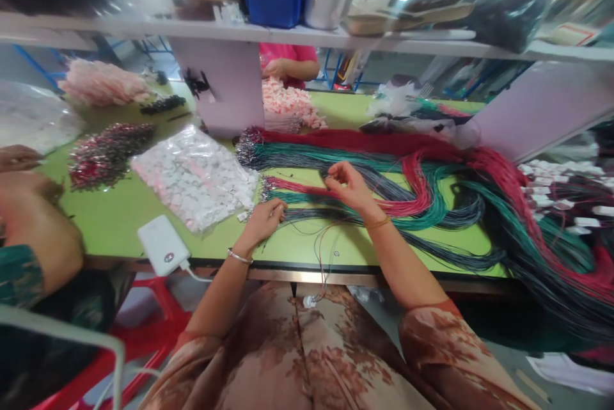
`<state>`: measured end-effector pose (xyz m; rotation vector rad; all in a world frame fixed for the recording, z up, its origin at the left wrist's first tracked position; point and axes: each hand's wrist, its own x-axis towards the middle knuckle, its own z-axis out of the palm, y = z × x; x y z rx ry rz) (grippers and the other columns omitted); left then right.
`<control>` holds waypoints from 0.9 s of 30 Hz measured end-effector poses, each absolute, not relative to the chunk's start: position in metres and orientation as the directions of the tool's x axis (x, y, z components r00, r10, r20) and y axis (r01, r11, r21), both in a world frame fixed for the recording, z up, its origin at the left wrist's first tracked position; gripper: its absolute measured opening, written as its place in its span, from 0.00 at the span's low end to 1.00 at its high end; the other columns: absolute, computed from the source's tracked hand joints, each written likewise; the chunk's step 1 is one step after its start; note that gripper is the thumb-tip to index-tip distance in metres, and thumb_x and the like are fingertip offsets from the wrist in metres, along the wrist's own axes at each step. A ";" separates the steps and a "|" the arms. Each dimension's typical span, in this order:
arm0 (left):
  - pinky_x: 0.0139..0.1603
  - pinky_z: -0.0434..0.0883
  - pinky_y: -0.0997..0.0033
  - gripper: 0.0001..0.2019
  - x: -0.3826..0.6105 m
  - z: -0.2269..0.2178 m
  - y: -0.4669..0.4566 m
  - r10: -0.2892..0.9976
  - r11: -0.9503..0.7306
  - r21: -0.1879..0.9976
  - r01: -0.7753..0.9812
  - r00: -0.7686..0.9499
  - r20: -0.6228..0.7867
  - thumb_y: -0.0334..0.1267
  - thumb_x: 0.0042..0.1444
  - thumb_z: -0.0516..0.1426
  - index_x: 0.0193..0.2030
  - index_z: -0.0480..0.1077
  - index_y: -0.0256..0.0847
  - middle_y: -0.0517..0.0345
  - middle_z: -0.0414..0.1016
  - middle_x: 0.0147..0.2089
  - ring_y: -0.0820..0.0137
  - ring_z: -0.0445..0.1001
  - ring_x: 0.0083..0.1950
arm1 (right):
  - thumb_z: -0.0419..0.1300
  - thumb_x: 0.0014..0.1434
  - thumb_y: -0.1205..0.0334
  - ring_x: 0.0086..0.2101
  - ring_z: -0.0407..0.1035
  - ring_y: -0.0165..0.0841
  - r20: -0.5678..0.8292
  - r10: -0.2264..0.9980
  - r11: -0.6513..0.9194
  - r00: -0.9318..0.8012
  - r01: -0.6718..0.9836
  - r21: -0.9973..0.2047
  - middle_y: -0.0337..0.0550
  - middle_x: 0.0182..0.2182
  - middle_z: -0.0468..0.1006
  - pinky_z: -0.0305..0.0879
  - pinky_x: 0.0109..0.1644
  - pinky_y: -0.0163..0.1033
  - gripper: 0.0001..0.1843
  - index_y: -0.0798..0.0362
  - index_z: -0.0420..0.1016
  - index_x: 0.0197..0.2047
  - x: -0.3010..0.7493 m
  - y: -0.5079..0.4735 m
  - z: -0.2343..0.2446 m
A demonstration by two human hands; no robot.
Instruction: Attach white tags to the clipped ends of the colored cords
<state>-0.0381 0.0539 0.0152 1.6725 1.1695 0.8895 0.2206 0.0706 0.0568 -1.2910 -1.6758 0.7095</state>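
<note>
Long bundles of red, green and grey cords lie across the green table. My right hand hovers over the cord ends, fingers pinched on a thin cord. My left hand rests on the table near the metal tips of the cords, its fingers curled and pressed down on some strands. A few loose thin cords trail over the table's front edge toward my lap.
A clear bag of small white tags lies left of my hands, a white power bank at the edge. Another person's arm is at far left; someone in pink sits across. A shelf spans overhead.
</note>
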 end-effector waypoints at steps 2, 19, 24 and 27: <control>0.31 0.63 0.72 0.06 -0.035 0.018 0.054 0.955 -0.155 0.939 0.307 0.291 0.063 0.39 0.55 0.57 0.34 0.74 0.42 0.60 0.72 0.24 0.70 0.68 0.27 | 0.59 0.57 0.48 0.32 0.66 0.33 0.261 0.938 0.303 -0.227 0.173 -0.937 0.40 0.31 0.70 0.64 0.37 0.39 0.16 0.49 0.61 0.42 0.199 0.042 0.069; 0.35 0.63 0.71 0.10 -0.023 0.041 0.043 0.970 -0.169 0.952 0.253 0.216 0.115 0.44 0.58 0.56 0.30 0.66 0.42 0.60 0.70 0.27 0.70 0.67 0.31 | 0.56 0.60 0.58 0.33 0.63 0.32 0.354 0.920 0.390 -0.167 0.294 -0.873 0.40 0.33 0.68 0.62 0.40 0.39 0.07 0.50 0.62 0.37 0.150 0.012 0.023; 0.37 0.60 0.69 0.04 -0.014 0.054 0.031 0.951 -0.295 0.873 0.389 0.210 0.228 0.36 0.54 0.58 0.30 0.67 0.42 0.58 0.70 0.29 0.68 0.65 0.32 | 0.57 0.60 0.56 0.32 0.63 0.31 0.322 0.943 0.333 -0.087 0.209 -0.920 0.39 0.32 0.68 0.63 0.40 0.38 0.09 0.50 0.61 0.37 0.144 0.012 0.015; 0.35 0.59 0.70 0.07 -0.010 0.050 0.030 0.964 -0.263 0.894 0.362 0.139 0.227 0.36 0.53 0.59 0.27 0.64 0.42 0.59 0.66 0.26 0.69 0.61 0.30 | 0.56 0.60 0.55 0.33 0.64 0.32 0.336 0.939 0.344 -0.077 0.227 -0.911 0.40 0.33 0.69 0.64 0.40 0.39 0.09 0.50 0.61 0.37 0.143 0.011 0.013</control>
